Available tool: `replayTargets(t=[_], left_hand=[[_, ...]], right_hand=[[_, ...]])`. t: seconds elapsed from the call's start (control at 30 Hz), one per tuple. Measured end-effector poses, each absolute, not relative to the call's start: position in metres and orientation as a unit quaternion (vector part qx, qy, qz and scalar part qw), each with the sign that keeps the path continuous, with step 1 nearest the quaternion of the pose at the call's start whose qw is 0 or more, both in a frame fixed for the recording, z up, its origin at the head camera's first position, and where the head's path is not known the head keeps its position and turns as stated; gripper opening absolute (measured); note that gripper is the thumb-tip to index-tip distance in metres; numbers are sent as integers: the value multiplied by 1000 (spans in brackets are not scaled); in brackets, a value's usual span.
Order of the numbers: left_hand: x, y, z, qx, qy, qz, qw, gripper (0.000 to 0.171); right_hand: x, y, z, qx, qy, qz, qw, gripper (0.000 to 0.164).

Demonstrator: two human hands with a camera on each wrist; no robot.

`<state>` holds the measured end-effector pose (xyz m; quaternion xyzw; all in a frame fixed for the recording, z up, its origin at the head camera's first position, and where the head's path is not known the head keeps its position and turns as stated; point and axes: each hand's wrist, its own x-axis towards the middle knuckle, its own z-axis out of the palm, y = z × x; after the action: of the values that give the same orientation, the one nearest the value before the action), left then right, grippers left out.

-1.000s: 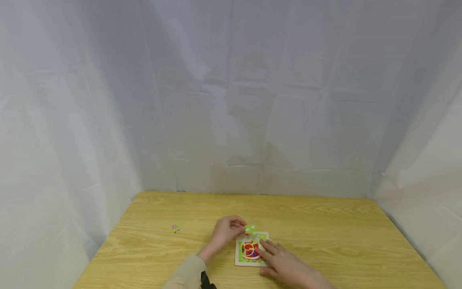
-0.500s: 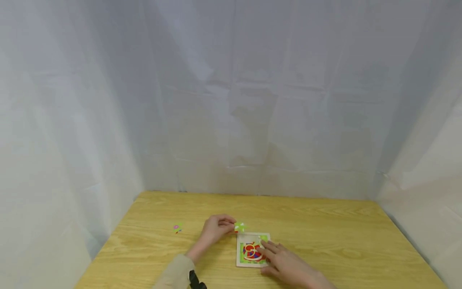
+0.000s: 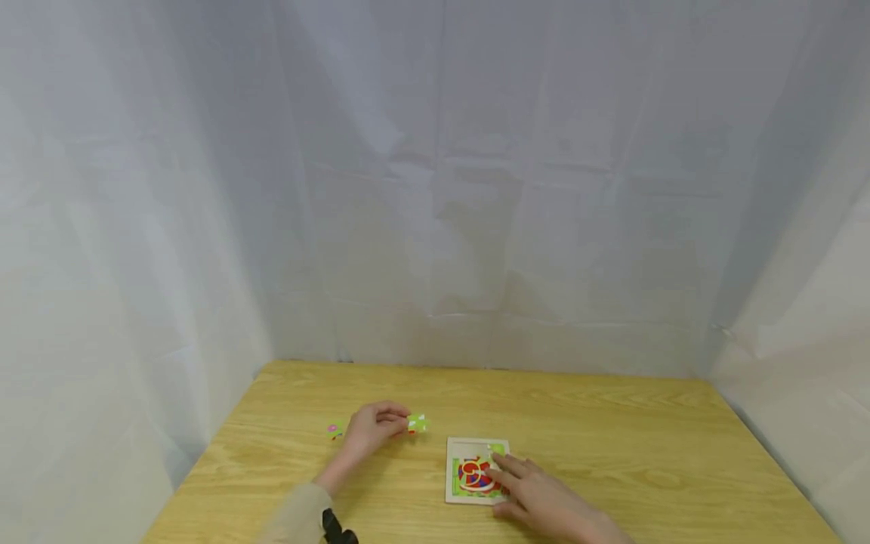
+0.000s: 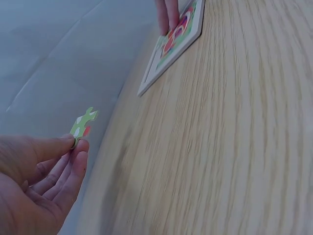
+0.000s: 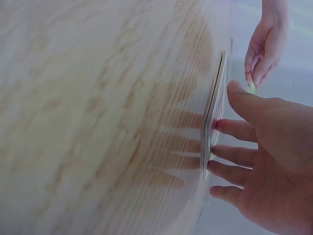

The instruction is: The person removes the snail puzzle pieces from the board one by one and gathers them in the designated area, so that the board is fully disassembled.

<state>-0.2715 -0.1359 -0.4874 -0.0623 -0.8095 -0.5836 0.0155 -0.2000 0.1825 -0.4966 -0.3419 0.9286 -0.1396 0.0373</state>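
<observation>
Smooth, faintly glossy wood grain is shown by the desk; creases and a plastic-like sheen are seen on the backdrop. The jigsaw tray is rimmed in matt wood; the jigsaw piece is smoothly printed. Matt cloth is seen in the sleeve.

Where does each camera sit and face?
Head: on the head, facing forward and down at the wooden table; left hand, right hand, sleeve show.
Left wrist: on that wrist, facing the pinched jigsaw piece; left hand, right fingers show.
Right wrist: on that wrist, facing the puzzle tray; both hands show.
Wrist views share the puzzle tray.
</observation>
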Motion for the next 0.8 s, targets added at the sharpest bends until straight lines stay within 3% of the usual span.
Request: replayTargets(t=[0.4,0.8], left_hand=[[-273,-189,-486,-70,-828,-550,83,13],[-272,-208,-483,4,-857,-513,46,10]], right_hand=[[-199,183,-496,-336,931,-143,27,59],[-199,185,-493,-351,926,-137,2,56]])
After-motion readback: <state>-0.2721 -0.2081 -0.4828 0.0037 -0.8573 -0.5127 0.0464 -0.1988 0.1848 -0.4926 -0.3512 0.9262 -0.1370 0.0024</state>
